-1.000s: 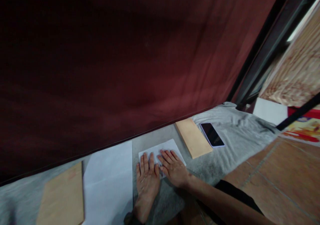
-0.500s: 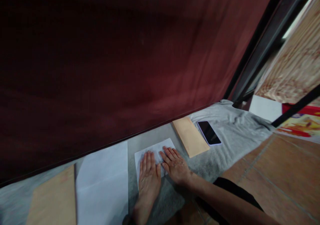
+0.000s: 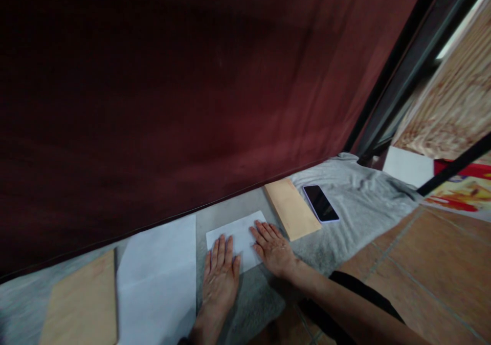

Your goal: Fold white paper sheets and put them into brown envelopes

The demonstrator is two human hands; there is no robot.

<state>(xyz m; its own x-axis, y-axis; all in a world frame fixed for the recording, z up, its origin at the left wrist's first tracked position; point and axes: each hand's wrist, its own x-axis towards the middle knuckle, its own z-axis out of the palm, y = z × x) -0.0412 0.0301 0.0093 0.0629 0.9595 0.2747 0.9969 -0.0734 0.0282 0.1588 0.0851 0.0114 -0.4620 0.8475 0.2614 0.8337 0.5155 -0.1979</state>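
A white sheet of folded paper (image 3: 242,240) lies on the grey cloth (image 3: 356,194), partly covered by both hands. My left hand (image 3: 221,278) rests flat on its left part, fingers stretched out and pointing away from me. On the right part lies my right hand (image 3: 274,250), palm down with its fingers spread. Bare paper shows between the two hands. Just right of my right hand is a tan envelope (image 3: 293,209). Left of my left hand lies a larger white paper (image 3: 159,283) with a faint crease across it.
A phone (image 3: 321,204) lies face up beside the tan envelope. At the far left is a brown envelope or board (image 3: 82,301). A dark red upright panel (image 3: 215,104) borders the cloth's back edge. Tiled floor (image 3: 429,263) lies at the right.
My hands have moved apart, the left one toward the left and nearer me, the right one slightly right. More of the white paper between them now shows.
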